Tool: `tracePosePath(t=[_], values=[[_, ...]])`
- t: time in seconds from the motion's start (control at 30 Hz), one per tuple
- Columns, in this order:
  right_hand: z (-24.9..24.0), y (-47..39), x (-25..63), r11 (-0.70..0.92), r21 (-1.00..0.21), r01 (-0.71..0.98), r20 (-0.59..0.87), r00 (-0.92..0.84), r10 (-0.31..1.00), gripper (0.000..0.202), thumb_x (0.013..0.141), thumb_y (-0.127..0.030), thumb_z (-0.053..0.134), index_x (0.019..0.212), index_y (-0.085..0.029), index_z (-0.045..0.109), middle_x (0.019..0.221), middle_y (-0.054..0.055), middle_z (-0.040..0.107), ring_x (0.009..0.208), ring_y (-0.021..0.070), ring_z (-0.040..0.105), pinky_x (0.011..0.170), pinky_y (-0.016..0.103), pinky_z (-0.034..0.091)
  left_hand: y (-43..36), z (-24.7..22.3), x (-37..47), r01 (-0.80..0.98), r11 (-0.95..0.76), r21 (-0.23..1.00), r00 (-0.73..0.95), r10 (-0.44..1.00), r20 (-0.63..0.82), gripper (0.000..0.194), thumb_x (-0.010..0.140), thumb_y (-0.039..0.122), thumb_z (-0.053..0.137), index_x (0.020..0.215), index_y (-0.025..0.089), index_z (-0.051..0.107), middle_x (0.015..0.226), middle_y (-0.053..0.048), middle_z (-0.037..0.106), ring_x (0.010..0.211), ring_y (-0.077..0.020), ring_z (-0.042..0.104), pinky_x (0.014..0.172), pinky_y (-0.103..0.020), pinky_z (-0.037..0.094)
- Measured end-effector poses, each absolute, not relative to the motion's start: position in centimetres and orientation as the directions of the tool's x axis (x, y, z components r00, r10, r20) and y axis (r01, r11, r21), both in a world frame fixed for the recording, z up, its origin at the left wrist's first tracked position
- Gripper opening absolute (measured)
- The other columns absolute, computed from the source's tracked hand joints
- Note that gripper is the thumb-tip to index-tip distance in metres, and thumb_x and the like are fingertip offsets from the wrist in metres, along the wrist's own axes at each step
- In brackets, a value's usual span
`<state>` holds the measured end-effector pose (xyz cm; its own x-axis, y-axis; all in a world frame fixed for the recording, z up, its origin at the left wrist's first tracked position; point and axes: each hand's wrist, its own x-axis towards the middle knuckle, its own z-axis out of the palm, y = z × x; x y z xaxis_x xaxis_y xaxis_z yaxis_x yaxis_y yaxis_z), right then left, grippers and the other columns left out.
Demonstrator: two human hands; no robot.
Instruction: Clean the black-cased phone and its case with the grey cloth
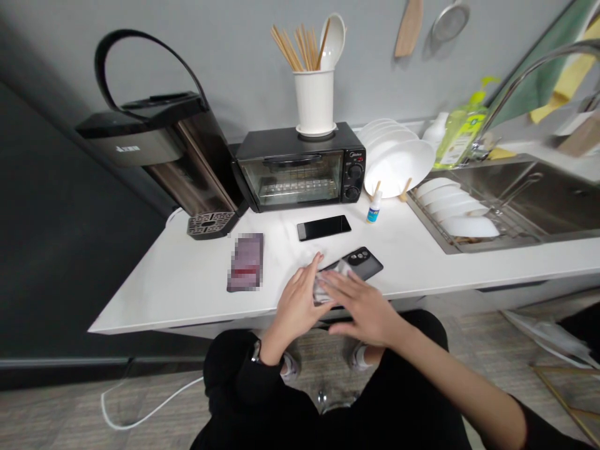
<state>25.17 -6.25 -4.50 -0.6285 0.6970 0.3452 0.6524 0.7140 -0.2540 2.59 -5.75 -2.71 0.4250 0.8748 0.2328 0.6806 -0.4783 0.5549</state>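
A dark smartphone (369,265) lies back-up near the counter's front edge, its camera lenses at the right end. My left hand (299,299) grips the phone's left end, with the thumb on the near side and the fingers on the far side. A pale crumpled cloth (344,267) rests on the phone's back. My right hand (365,306) holds this cloth against it, fingers laid over the cloth and thumb apart. Part of the phone is hidden under hands and cloth. Behind it lies another black smartphone (324,228), screen up. A small spray bottle (374,208) stands to its right.
A purple item (247,262), partly pixelated, lies left on the white counter (164,294). Behind stand a drink machine (187,150), a toaster oven (300,178) topped by a utensil holder (315,103), and racked plates (398,164). The sink (539,194) with bowls is at right.
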Motion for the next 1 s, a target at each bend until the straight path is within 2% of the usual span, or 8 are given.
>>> tracePosePath(t=[0.1,0.23,0.4,0.53,0.63,0.7,0.83,1.0], values=[[-4.3,-5.8,26.0,0.576,-0.228,0.785,0.384,-0.471,0.794,0.084,0.102,-0.066,0.049,0.167,-0.018,0.028,0.168,0.018,0.036,0.157,0.0364,0.031,0.124,0.063,0.034,-5.8,-2.7,2.6,0.689,-0.465,0.556,0.413,0.882,0.226,0.112,0.085,0.034,0.083,0.168,0.030,0.009,0.169,-0.011,0.039,0.144,-0.0324,0.050,0.119,-0.051,0.043],[-4.4,-6.2,25.8,0.728,-0.231,0.646,0.333,-0.650,0.683,0.103,0.094,-0.078,0.050,0.168,-0.013,0.020,0.169,0.018,0.035,0.159,0.0332,0.029,0.128,0.058,0.030,-5.8,-2.7,2.5,0.679,-0.479,0.556,0.427,0.874,0.231,0.111,0.087,0.033,0.081,0.169,0.029,0.005,0.169,-0.012,0.038,0.147,-0.0320,0.048,0.121,-0.052,0.041],[-4.6,-6.3,25.3,0.543,-0.227,0.808,0.368,-0.445,0.816,0.080,0.103,-0.066,0.045,0.165,-0.015,0.033,0.169,0.019,0.034,0.158,0.0377,0.031,0.122,0.065,0.034,-5.6,-2.7,2.5,0.687,-0.464,0.559,0.410,0.883,0.229,0.113,0.086,0.037,0.083,0.169,0.031,0.006,0.169,-0.012,0.037,0.149,-0.0323,0.046,0.121,-0.052,0.041],[-4.7,-6.7,24.9,0.694,-0.217,0.686,0.348,-0.610,0.712,0.092,0.098,-0.074,0.047,0.166,-0.015,0.028,0.169,0.017,0.036,0.158,0.0349,0.029,0.126,0.061,0.030,-5.6,-2.5,2.5,0.676,-0.475,0.563,0.430,0.875,0.222,0.110,0.087,0.034,0.082,0.169,0.030,0.008,0.170,-0.012,0.035,0.151,-0.0322,0.043,0.122,-0.052,0.040],[-4.8,-6.4,24.9,0.510,-0.215,0.833,0.382,-0.409,0.829,0.074,0.107,-0.058,0.041,0.166,-0.015,0.028,0.169,0.018,0.034,0.159,0.0391,0.027,0.124,0.069,0.028,-5.6,-2.4,2.5,0.690,-0.464,0.556,0.427,0.881,0.205,0.106,0.088,0.035,0.081,0.168,0.031,0.013,0.168,-0.011,0.040,0.148,-0.0323,0.047,0.120,-0.051,0.041],[-4.8,-6.3,24.8,0.425,-0.221,0.878,0.402,-0.315,0.860,0.075,0.108,-0.053,0.040,0.167,-0.010,0.024,0.170,0.021,0.029,0.160,0.0415,0.021,0.123,0.070,0.028,-5.6,-2.3,2.6,0.699,-0.460,0.547,0.426,0.883,0.198,0.103,0.089,0.038,0.080,0.168,0.031,0.014,0.167,-0.011,0.042,0.146,-0.0318,0.048,0.120,-0.051,0.042],[-4.8,-6.4,24.4,0.648,-0.187,0.738,0.348,-0.567,0.747,0.076,0.108,-0.055,0.039,0.168,-0.011,0.019,0.171,0.016,0.030,0.160,0.0311,0.025,0.128,0.058,0.028,-5.5,-2.5,2.5,0.682,-0.472,0.559,0.436,0.876,0.207,0.104,0.089,0.040,0.080,0.168,0.031,0.013,0.168,-0.009,0.041,0.148,-0.0312,0.046,0.121,-0.049,0.041],[-4.7,-6.3,24.8,0.452,-0.170,0.876,0.404,-0.356,0.843,0.085,0.105,-0.062,0.042,0.166,-0.006,0.023,0.168,0.022,0.033,0.161,0.0419,0.013,0.124,0.070,0.022,-5.5,-2.5,2.6,0.678,-0.477,0.559,0.438,0.873,0.213,0.108,0.087,0.038,0.082,0.169,0.034,0.011,0.168,-0.008,0.040,0.147,-0.0307,0.047,0.120,-0.048,0.042]])
